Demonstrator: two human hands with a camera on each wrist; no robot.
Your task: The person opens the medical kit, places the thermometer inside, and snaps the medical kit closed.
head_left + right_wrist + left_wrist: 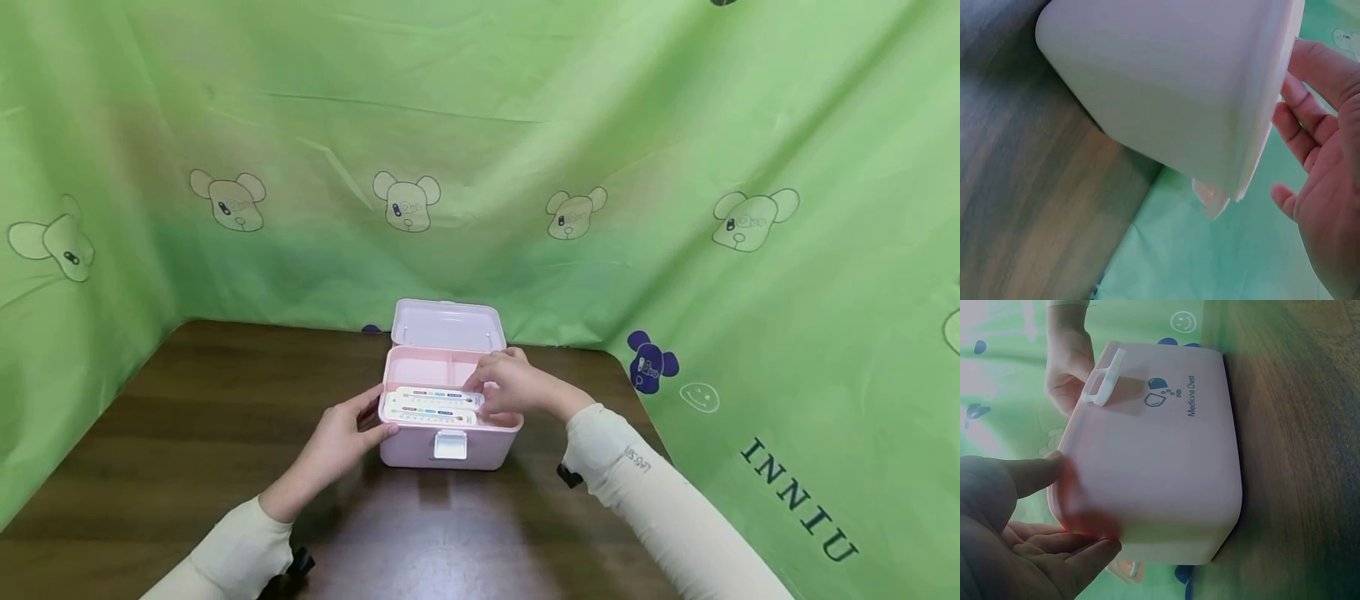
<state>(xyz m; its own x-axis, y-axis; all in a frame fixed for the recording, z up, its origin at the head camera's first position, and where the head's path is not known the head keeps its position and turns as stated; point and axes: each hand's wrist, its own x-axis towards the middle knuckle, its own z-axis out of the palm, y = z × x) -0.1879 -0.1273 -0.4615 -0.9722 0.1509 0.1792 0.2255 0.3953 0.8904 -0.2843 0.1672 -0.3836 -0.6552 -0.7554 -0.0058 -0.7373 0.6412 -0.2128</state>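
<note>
A pink medicine chest (450, 446) sits on the table with its lid (450, 325) tipped back. Two flat white thermometers (427, 414) with coloured scale marks lie side by side in its front part. My left hand (341, 433) grips the chest's front left corner, thumb at the rim and fingers along the side, as the left wrist view shows too. My right hand (517, 385) reaches over the right rim, its thumb and forefinger around the right end of the farther thermometer (431, 396). The right fingertips are hidden behind the chest wall (1179, 94) in the right wrist view.
Compartments (420, 369) with a divider show at the back of the chest. A white latch (450, 445) hangs open on its front. The brown wooden table (225, 433) is bordered by a green printed curtain (480, 100) at the back and sides.
</note>
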